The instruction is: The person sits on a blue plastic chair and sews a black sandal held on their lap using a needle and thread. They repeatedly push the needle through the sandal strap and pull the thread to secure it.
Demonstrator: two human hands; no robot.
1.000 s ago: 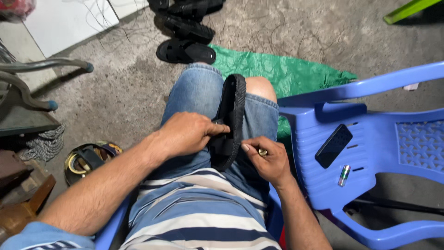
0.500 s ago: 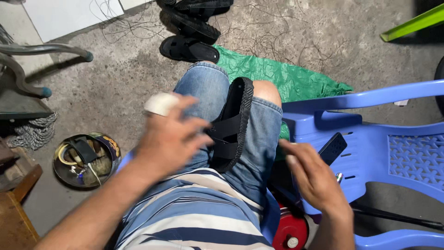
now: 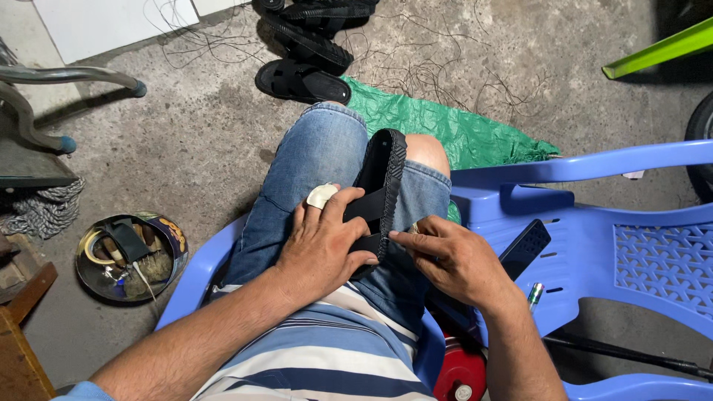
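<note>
Fingers of the left hand (image 3: 327, 249) clamp the black sandal (image 3: 380, 194) on the lap. The right hand (image 3: 453, 261), at three o'clock, pinches its edge.

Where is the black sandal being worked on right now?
The black sandal lies on the person's lap, centre of the head view, between left hand and right hand.

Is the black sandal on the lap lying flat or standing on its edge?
On its edge: the black sandal rests on the thigh, stitched sole rim upward.
</note>
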